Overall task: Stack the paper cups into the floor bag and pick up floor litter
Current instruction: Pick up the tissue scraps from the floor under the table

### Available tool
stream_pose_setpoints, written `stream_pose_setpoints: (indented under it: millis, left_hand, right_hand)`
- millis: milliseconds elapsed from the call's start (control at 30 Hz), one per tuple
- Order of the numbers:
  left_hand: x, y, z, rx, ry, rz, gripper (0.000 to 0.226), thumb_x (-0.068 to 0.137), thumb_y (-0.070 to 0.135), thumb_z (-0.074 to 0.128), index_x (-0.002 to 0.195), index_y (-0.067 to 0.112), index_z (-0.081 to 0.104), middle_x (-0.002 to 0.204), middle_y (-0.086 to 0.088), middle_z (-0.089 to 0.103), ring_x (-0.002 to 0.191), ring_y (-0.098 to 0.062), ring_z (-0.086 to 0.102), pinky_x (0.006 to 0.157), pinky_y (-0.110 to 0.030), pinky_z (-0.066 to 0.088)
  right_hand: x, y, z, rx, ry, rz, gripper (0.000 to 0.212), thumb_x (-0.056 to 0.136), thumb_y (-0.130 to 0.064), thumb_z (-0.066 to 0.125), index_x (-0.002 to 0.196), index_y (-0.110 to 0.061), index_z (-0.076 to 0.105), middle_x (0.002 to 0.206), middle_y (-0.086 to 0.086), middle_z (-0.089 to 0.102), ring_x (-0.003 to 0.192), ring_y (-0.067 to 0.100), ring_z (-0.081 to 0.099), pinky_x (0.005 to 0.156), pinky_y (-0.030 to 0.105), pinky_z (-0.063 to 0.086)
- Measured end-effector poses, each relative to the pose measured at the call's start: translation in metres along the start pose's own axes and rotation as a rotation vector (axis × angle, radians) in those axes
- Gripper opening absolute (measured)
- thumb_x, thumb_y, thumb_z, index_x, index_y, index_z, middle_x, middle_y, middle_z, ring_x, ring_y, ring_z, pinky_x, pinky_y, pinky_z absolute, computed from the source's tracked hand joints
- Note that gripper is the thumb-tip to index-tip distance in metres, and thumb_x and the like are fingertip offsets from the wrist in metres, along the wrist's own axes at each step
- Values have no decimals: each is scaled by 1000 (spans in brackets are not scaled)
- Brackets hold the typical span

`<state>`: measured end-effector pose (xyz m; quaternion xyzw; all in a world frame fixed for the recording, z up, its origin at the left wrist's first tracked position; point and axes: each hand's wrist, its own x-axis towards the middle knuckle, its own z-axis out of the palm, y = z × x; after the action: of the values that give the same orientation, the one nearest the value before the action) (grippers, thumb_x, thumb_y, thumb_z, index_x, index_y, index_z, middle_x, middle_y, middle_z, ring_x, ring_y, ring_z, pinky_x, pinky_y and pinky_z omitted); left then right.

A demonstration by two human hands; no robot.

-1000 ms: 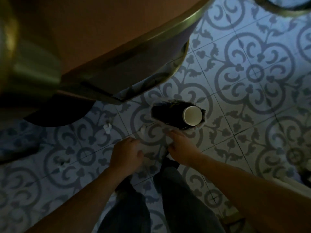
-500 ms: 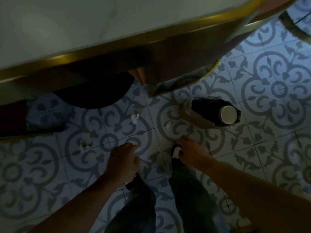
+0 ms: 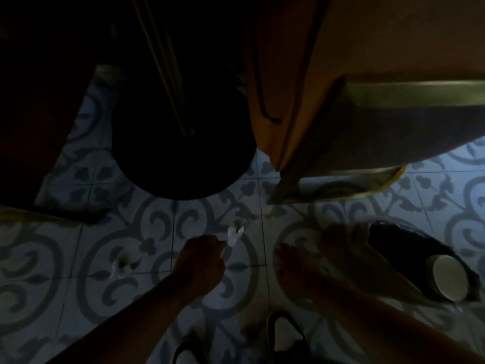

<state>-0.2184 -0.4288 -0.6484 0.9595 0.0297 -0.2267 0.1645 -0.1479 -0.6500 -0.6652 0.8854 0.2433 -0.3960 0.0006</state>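
our left hand (image 3: 202, 258) hovers low over the tiled floor (image 3: 65, 298), fingers curled narrow; whether they pinch anything we cannot tell. a white paper scrap (image 3: 234, 233) lies just ahead and right of its fingertips, far nearer than the right hand (image 3: 301, 269), which is blurred beside the bag (image 3: 393, 240) holding the stacked cups (image 3: 265, 277). another scrap (image 3: 121, 264) lies off left.

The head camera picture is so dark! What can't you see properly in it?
Head view only:
- Left hand: curled by the white scrap; darkness hides whether it is pinching it.
- Right hand: motion blur smears the fingers.
- Bag: the right forearm covers part; the cup stack can't be counted.
- Second scrap: too dim and blurred to identify.
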Motion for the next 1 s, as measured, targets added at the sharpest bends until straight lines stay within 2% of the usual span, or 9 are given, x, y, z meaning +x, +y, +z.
stream_pose_setpoints:
  millis: [133,300,433,533,633,767,867,933,1000]
  left_hand:
    - [41,-24,49,21,6,-38,40,94,33,45,132,19,50,134,-1,54,119,-20,51,102,-32,37]
    - [79,-62,98,52,-38,-8,47,96,36,42,141,21,41,145,1,46,130,-19,44,107,-29,32]
    - [109,-81,106,26,-93,46,46,96,34,43,141,26,41,147,3,44,131,-18,43,109,-28,32]
    - [124,-85,112,-38,30,7,37,95,31,45,130,23,55,134,0,56,119,-20,54,97,-28,43]
    - [120,-90,125,-234,108,-105,31,94,28,50,122,21,62,123,1,63,112,-19,59,87,-21,43]
    - [108,-102,120,-394,107,-191,19,92,22,56,107,17,67,112,-2,67,80,-6,60,69,-14,46]
    - [113,-110,117,-533,87,-298,10,91,24,57,95,25,67,100,-5,71,82,-19,68,72,-32,56]
    - [116,-112,119,-639,23,-371,7,87,29,59,85,29,66,91,-6,72,83,-28,71,78,-44,59]
    - [122,-111,123,-783,-23,-411,9,83,33,62,77,29,68,86,-6,74,85,-31,72,79,-49,58]
  right_hand:
    - [71,-8,20,-103,33,-94,58,96,-18,43,149,-18,21,160,6,11,145,26,17,117,43,20]
    - [152,1,35,-331,86,-399,61,95,-22,48,149,-16,21,159,8,13,141,28,26,112,41,29]
    - [209,12,22,-446,38,-560,54,92,-18,52,144,-17,36,154,10,28,138,30,33,109,43,36]
    - [227,16,12,-409,84,-570,45,90,-20,51,135,-18,47,144,7,41,129,25,43,102,43,43]
    - [224,20,15,-308,147,-569,32,90,-20,49,119,-9,56,121,12,57,108,28,57,88,45,51]
    - [207,16,25,-285,112,-481,43,92,-30,53,132,-14,50,126,10,58,111,29,58,93,43,49]
    - [211,8,32,-253,127,-493,36,88,-28,58,121,-11,59,118,8,62,107,27,60,87,33,48]
    - [215,4,37,-283,137,-528,33,89,-28,56,112,-6,64,111,11,65,103,27,60,75,21,36]
    - [217,3,42,-322,169,-571,31,91,-29,54,108,-5,65,109,12,66,100,27,60,71,19,28]
